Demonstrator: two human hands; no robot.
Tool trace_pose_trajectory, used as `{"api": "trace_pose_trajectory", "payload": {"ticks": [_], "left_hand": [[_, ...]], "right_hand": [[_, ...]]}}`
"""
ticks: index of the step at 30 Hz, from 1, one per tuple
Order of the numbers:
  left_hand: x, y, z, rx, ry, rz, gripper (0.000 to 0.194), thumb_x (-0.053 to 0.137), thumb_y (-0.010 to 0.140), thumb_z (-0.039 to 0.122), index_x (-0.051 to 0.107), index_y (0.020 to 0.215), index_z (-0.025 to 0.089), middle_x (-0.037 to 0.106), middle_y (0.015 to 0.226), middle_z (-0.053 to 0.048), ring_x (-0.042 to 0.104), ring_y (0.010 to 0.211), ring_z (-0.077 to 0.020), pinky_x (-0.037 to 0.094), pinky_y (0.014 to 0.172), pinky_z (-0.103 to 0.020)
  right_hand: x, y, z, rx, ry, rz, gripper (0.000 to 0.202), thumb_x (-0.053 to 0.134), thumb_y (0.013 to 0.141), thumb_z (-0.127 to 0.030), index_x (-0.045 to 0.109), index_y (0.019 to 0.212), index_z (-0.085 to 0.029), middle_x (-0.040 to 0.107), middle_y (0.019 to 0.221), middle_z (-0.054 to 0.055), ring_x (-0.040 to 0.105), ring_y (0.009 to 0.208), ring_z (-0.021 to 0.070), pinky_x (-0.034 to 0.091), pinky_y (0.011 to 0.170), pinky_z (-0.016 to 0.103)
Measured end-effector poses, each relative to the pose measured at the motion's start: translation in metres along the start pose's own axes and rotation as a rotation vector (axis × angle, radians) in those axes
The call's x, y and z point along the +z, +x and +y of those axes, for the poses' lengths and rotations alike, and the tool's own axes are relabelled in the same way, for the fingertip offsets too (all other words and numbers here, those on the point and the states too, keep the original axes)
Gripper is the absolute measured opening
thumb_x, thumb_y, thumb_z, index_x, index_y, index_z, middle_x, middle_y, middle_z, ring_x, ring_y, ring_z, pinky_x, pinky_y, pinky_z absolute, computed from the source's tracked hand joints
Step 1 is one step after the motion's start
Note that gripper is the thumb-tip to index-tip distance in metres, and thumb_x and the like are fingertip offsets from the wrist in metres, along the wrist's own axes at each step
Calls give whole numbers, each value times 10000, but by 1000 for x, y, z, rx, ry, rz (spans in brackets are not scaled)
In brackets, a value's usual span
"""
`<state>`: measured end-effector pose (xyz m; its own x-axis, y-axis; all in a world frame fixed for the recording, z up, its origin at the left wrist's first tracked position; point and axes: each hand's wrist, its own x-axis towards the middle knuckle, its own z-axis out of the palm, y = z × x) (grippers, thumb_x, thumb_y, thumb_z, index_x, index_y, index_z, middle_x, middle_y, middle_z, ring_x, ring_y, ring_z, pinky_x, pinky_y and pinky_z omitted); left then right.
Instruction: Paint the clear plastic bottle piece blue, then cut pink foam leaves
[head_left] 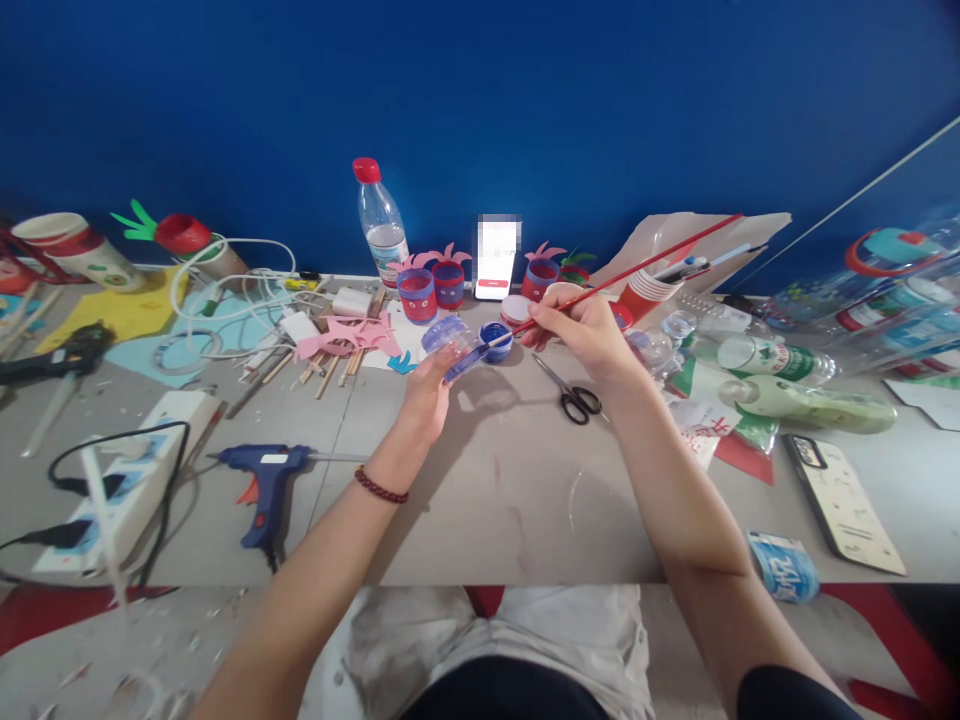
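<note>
My left hand (427,395) grips a clear plastic bottle piece (444,334) with streaks of blue-purple paint. My right hand (583,325) is closed round a long red-handled paintbrush (660,256), its handle pointing up to the right. The bristles point down-left, at or close to the near side of the plastic piece; whether they touch it I cannot tell. Just behind the brush stands an open jar of blue paint (495,347). A pale round lid (514,309) lies behind the jar. Black-handled scissors (576,402) rest below my right hand.
Painted red-and-blue cups (417,298), a lit phone (494,260) and a red-capped bottle (384,225) stand along the wall. A blue glue gun (268,490) and power strip (142,470) are on the left. Plastic bottles (776,358), another phone (844,503) and a can (784,567) are right.
</note>
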<state>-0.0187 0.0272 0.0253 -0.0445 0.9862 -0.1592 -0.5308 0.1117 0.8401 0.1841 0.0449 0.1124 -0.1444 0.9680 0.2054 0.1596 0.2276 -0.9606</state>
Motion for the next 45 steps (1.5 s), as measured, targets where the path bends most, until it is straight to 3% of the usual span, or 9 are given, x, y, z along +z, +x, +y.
{"api": "trace_pose_trajectory", "payload": {"ticks": [6,20,26,31,40,45], "left_hand": [[0,1,-1,-1,6,16,484,885,556,578,723,867,243,754,983,-45,605,1227,-284,387,1054,-417],[-2,2,-1,2,14,0,486,876,576,570,714,888,234,756,1031,-64,600,1250,-287,364,1080,-423],[-3,3,-3,15,13,12,472,880,580,566,711,873,237,754,1004,-61,591,1257,-290,384,1077,-432],[-2,2,-2,14,16,8,510,890,541,596,710,858,239,759,993,-52,581,1280,-306,383,1093,-442],[-3,3,-3,-3,-8,39,491,898,562,534,704,895,230,756,1009,-64,589,1279,-304,342,1119,-443],[-4,3,-4,-5,-4,37,486,898,569,533,701,898,234,755,1009,-60,581,1282,-293,326,1119,-436]], "right_hand": [[17,-5,2,38,2,-112,350,730,815,-517,642,745,-185,728,674,48,693,628,160,586,600,302],[1,-2,-6,-21,-107,14,378,742,805,-522,633,641,-201,691,648,44,650,568,140,560,556,287],[18,-6,3,29,-13,-108,391,735,803,-559,646,749,-182,734,681,57,679,609,158,554,567,293],[26,-8,0,41,-16,-113,436,749,758,-602,634,730,-182,722,650,54,670,594,157,535,537,288],[2,-1,-5,-18,-113,4,358,727,821,-484,633,619,-204,692,676,55,627,577,140,546,538,315],[0,0,2,-29,-69,-5,334,724,835,-469,645,664,-193,697,665,54,641,579,143,526,529,301]]}}
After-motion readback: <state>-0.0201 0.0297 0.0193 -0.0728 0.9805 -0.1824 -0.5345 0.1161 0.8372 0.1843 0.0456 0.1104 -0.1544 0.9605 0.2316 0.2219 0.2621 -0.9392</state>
